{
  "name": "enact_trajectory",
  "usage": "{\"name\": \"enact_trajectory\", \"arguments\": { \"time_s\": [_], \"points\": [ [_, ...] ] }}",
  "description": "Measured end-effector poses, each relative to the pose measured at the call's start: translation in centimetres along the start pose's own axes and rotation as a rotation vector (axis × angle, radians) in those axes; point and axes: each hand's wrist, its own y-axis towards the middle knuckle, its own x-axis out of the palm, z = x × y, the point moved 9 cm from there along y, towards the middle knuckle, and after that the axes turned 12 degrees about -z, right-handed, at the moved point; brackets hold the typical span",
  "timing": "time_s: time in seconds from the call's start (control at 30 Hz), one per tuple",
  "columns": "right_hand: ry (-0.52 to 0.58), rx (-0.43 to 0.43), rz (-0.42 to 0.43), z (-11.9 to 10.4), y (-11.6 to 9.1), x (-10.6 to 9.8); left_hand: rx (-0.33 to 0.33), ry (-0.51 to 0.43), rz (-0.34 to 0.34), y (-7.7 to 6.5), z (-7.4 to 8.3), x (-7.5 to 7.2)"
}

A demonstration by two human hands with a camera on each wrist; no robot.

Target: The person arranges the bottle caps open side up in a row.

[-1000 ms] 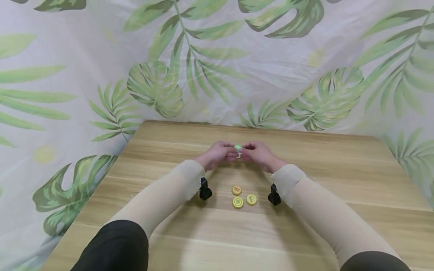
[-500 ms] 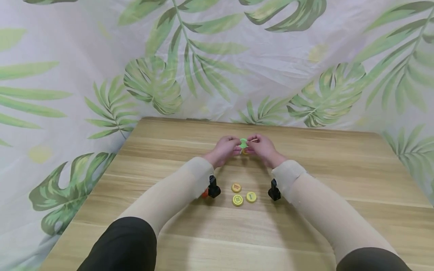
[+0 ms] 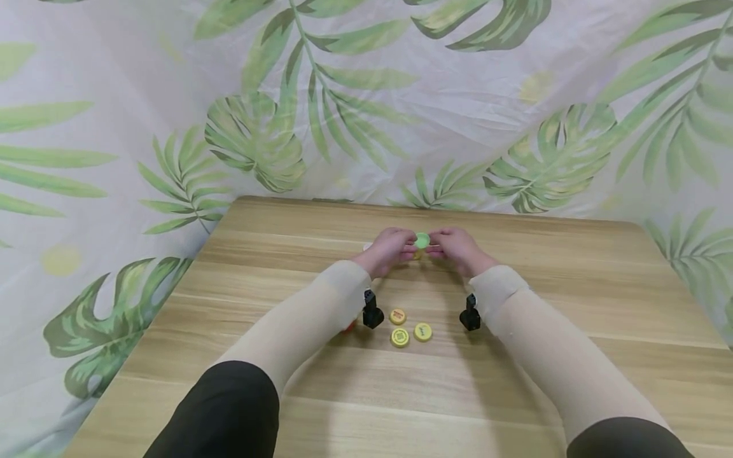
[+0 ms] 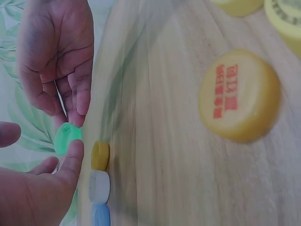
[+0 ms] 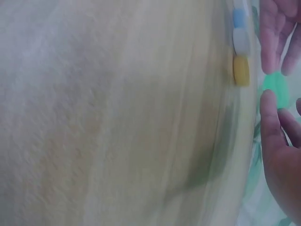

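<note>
A green bottle cap (image 3: 422, 240) is held up on edge between both hands near the table's far side. My left hand (image 3: 392, 247) pinches one edge of it with its fingertips, and my right hand (image 3: 456, 246) pinches the opposite edge. The left wrist view shows the same green cap's round face turned partly toward the camera. On the table beside the hands stands a row of caps: yellow (image 4: 100, 155), white (image 4: 99, 187) and blue (image 4: 101, 214). In the head view the left hand hides most of that row.
Three yellow caps lie nearer on the wooden table (image 3: 366, 381): one with red print (image 3: 397, 316), one with a square mark (image 3: 399, 337), one at the right (image 3: 423, 331). A red piece (image 3: 349, 326) shows partly behind the left wrist camera (image 3: 372, 312). Leaf-print cloth (image 3: 355, 95) hangs behind.
Both hands have shifted rightward with the green cap, and more of its face shows between them. A yellow cap below and a white edge left of the left hand have come into view.
</note>
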Motion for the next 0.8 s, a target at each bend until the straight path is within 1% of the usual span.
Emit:
{"name": "enact_trajectory", "arguments": {
  "time_s": [0.1,0.33,0.47,0.6,0.7,0.8],
  "points": [
    [-0.011,0.024,-0.009,0.3,0.0,-0.5,-0.014,0.000,-0.018,0.3,-0.2,0.5],
    [-0.013,0.067,-0.016,1.4,0.0,-1.7,-0.041,0.004,-0.101,0.8,-0.5,2.4],
    [-0.001,0.077,-0.022,1.7,0.1,-2.0,-0.055,-0.006,-0.121,0.8,-0.7,2.9],
    [0.002,0.093,-0.033,2.1,0.0,-2.1,-0.085,-0.020,-0.147,0.8,-1.0,3.6],
    [0.001,0.107,-0.036,2.2,0.0,-2.2,-0.104,-0.029,-0.155,0.6,-1.1,3.6],
    [-0.003,0.120,-0.045,2.2,0.1,-2.0,-0.101,-0.096,-0.127,0.4,-0.9,2.9]
  ]
}}
